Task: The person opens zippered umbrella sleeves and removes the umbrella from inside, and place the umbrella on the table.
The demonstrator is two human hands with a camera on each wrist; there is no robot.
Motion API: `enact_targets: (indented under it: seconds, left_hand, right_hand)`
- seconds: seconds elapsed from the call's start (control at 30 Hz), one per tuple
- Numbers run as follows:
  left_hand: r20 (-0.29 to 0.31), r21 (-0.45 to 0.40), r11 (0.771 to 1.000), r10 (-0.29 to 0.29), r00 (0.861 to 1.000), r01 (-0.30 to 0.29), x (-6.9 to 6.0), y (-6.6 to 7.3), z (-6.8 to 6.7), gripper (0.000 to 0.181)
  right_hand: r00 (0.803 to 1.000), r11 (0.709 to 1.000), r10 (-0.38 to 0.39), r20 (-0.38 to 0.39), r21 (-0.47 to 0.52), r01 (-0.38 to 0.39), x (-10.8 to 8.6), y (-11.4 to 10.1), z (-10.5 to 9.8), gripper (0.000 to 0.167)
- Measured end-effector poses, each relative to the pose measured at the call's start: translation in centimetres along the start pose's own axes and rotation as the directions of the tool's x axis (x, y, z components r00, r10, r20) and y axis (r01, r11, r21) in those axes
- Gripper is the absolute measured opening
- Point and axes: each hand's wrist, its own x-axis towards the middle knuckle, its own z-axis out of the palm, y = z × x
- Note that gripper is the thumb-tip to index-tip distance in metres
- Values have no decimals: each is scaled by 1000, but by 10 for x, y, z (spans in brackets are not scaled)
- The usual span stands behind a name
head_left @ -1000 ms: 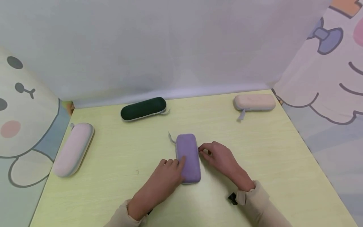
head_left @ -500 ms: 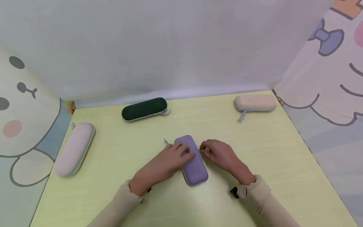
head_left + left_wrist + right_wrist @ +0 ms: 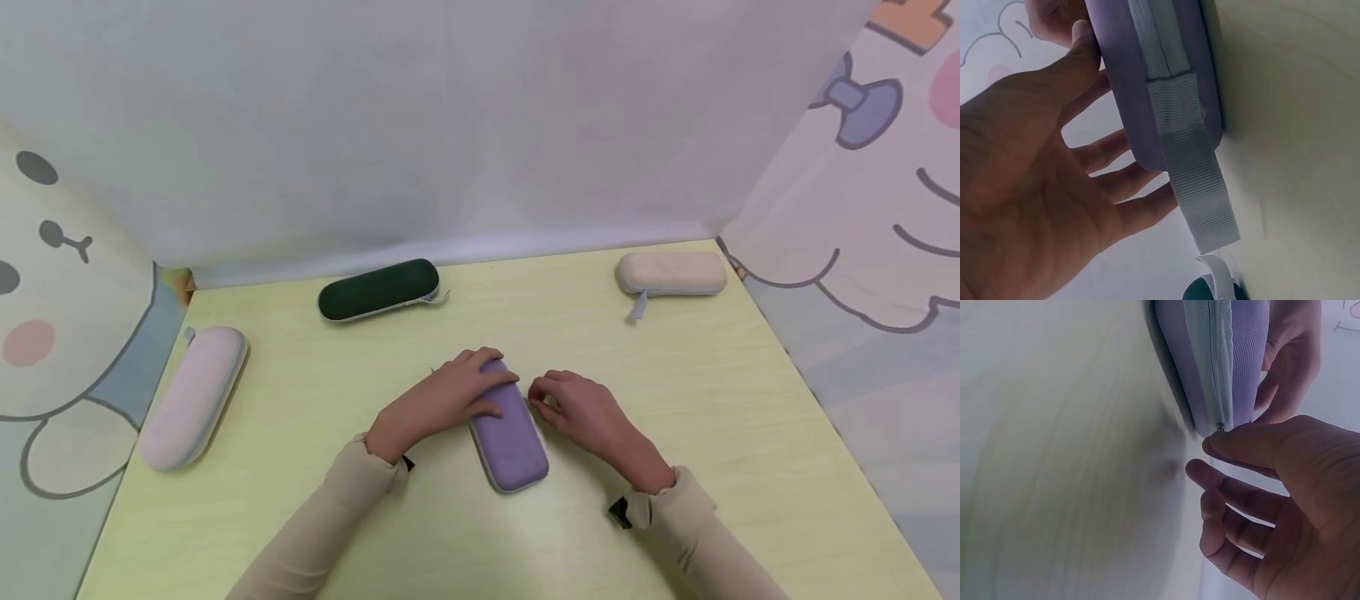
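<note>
A purple hard zip case (image 3: 512, 443) lies tilted slightly on the table, between both hands. My left hand (image 3: 442, 392) rests over the case's far part from the left, with its fingers spread across the top. In the left wrist view a grey ribbed tab (image 3: 1200, 181) sticks out from the zip side, and the thumb lies at the case's edge. At the case's right side, my right hand (image 3: 577, 408) pinches the small zip pull (image 3: 1220, 429) between thumb and forefinger. The other fingers bend loosely below. The zip looks shut along the part in the right wrist view.
A dark green case (image 3: 378, 290) lies at the back left of the table (image 3: 360, 517). A pale pink case (image 3: 195, 398) is at the left edge, and a cream case (image 3: 672, 273) at the back right. White cloth (image 3: 450, 133) hangs behind the table.
My left hand has gone from pointing on the case's top to spreading over its far part. The case has turned, its near end swinging right. The right hand stays at the case's right side.
</note>
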Motion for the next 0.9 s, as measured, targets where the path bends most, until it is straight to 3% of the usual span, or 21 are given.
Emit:
enact_targets:
  seconds: [0.13, 0.3, 0.9]
  left_hand:
    - [12, -112, 993, -28, 1000, 29, 2, -4, 2, 45]
    - [1, -164, 985, -50, 999, 50, 5, -7, 4, 36]
    - [9, -152, 983, -101, 995, 101, 10, -5, 5, 32]
  right_hand:
    - [1000, 1000, -5, -14, 1, 5, -2, 2, 2, 2]
    - [1000, 1000, -15, -19, 0, 15, -3, 3, 3, 3]
    - [1000, 1000, -23, -21, -3, 23, -7, 5, 2, 6]
